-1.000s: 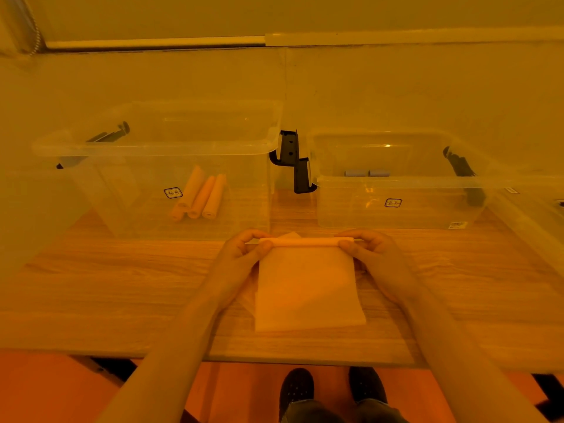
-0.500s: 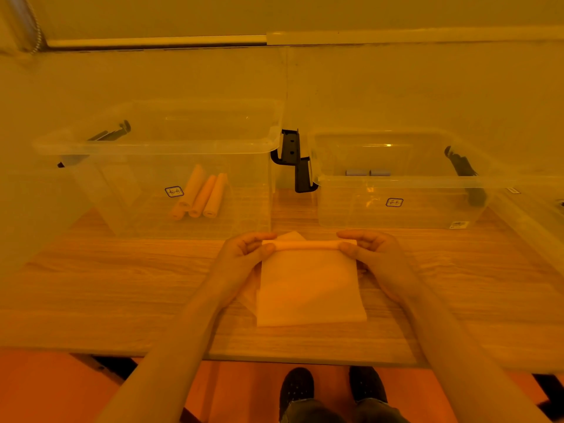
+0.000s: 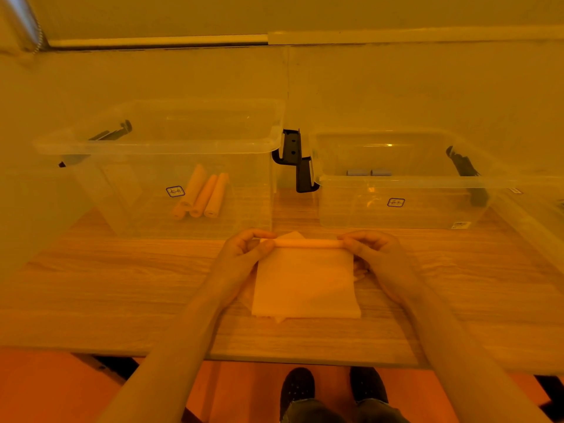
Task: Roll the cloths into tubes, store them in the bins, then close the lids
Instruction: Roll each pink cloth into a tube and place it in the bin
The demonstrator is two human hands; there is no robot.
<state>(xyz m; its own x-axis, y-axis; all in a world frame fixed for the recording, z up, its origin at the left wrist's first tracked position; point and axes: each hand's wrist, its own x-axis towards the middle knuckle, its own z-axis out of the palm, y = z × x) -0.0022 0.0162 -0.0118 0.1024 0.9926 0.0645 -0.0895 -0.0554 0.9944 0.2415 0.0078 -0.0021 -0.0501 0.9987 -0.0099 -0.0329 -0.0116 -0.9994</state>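
My cloth (image 3: 305, 285) lies flat on the surface (image 3: 122, 285), its near edge toward me and its far edge already wound into a thin roll (image 3: 308, 243), so I can turn it toward myself against the wood. My left hand (image 3: 244, 254) pinches the left end of that roll, thumb under and fingers curled over; my right hand (image 3: 372, 254) has the same pinching grip on the right end. Both forearms reach straight ahead with the wrists low, one on each side of the cloth, which I judge keeps the tube even. Beyond the roll to the left stands an open bin (image 3: 158, 141) with three rolled cloths (image 3: 201, 193) inside. Beyond it to the right stands a second open bin (image 3: 403, 181).
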